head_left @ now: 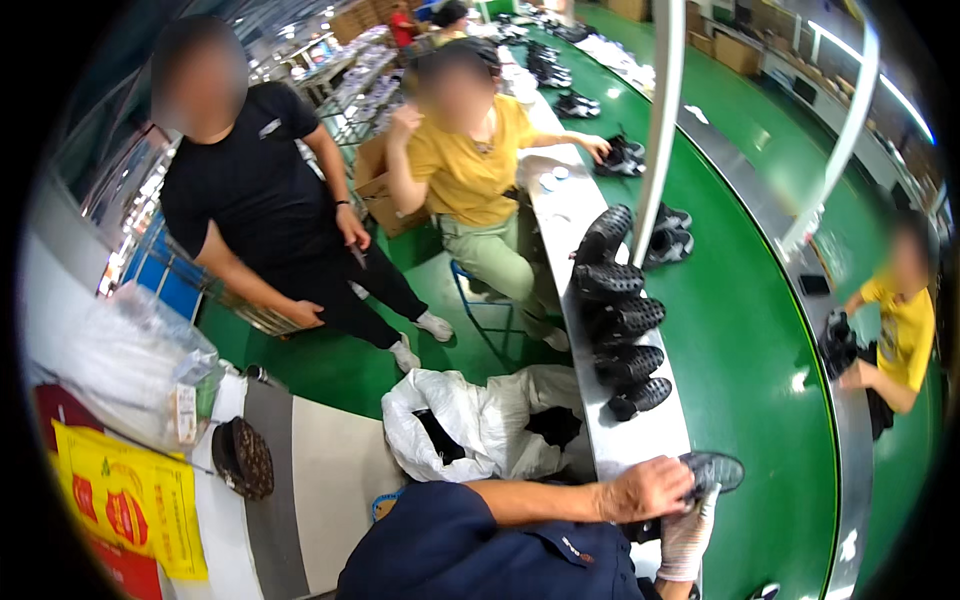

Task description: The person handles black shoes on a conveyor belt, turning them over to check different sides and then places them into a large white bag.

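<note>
At the lower right, a dark shoe [722, 470] is held over the edge of the white bench. My left hand [645, 490], bare, has its fingers closed at the near end of the shoe. Under it, my right hand [686, 538], in a pale glove, grips the shoe from below, its thumb up along the side. My hands cover the shoe's near part. Beneath my left wrist another dark thing shows in part. Just beyond my hands, several black shoes [632, 318] with studded soles turned up line the white bench [625, 440].
White sacks [480, 420] with black material stand left of the bench. A green conveyor [740, 300] and a white post [660, 120] are on the right. Nearby are a person in black [265, 180], one in yellow [470, 140] handling a shoe, and another across the belt [905, 330].
</note>
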The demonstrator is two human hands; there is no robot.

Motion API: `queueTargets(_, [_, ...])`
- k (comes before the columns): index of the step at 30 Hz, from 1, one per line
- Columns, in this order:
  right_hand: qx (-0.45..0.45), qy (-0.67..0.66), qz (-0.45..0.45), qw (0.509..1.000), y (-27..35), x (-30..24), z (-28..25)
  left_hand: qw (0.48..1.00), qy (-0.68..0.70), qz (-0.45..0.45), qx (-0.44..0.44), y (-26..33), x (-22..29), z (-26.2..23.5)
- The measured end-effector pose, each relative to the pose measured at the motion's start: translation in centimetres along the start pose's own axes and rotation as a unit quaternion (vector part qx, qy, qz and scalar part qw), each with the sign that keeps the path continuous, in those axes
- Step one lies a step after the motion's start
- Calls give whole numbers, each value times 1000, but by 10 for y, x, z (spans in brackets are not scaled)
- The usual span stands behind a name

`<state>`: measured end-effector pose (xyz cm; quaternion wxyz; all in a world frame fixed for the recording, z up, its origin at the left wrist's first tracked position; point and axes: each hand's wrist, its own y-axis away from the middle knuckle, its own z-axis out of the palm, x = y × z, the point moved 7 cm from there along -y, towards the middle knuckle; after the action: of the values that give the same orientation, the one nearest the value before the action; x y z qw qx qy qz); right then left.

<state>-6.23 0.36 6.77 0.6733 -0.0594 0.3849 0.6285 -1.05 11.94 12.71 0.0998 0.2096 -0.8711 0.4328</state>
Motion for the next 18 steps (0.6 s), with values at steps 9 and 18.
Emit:
queueTargets(9, [-154,195,185,951,9,31,1,746,499,-440,-35,15,-69,15])
queueTargets(18, [-71,647,-119,749,45,-3,29,732,469,-493,27,56,-83,42])
